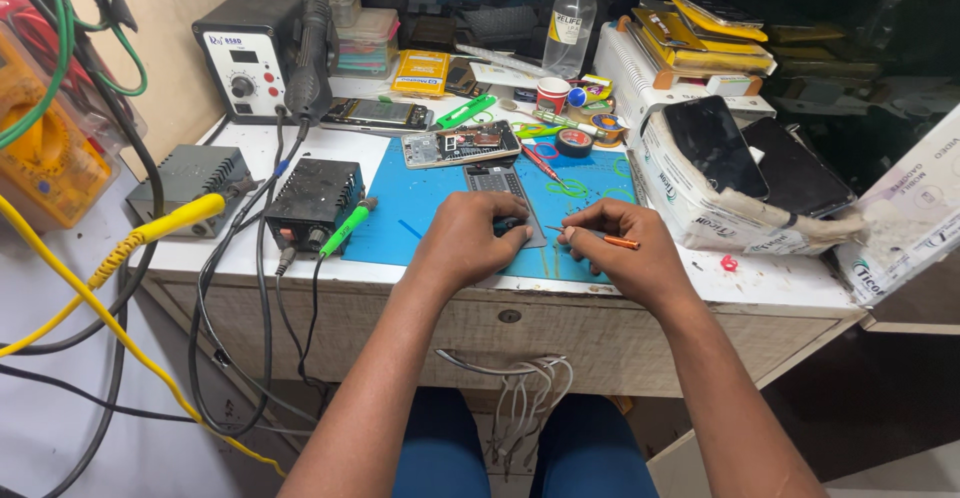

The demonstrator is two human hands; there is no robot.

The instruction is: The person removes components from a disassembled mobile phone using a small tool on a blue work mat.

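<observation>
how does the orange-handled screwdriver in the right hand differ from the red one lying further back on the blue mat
The orange-handled screwdriver is held in the right hand, lying nearly level with its tip pointing left toward the left hand. The red-handled screwdriver lies loose on the blue work mat, untouched, and slants diagonally. The orange one sits at the mat's near edge, the red one near the far edge. Both are slim precision drivers.

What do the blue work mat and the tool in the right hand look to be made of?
Blue mat: likely silicone or rubber; matte, flat, with moulded green rings. Tool in the right hand: orange handle looks plastic, thin tip probably metal, too small to confirm.
</observation>
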